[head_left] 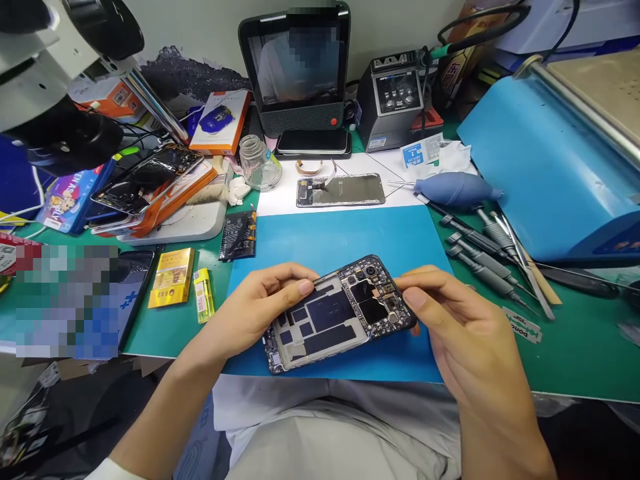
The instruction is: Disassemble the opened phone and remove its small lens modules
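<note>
both hands (260, 303) (450, 320) grip an opened phone (335, 313), fingers hiding its edges.

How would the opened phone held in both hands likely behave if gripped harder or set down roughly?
The opened phone probably stays stiff, since its metal frame spans flat between the left hand and right hand. Its bare circuit board and camera modules look fragile under pressure. Being flat, it seems unlikely to roll on the blue mat.

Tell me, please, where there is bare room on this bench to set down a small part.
The blue mat is bare behind the opened phone, up to the screen panel. Green mat shows bare right of the right hand, below the razor blade. Crowded: phone pile far left, screwdrivers right.
</note>
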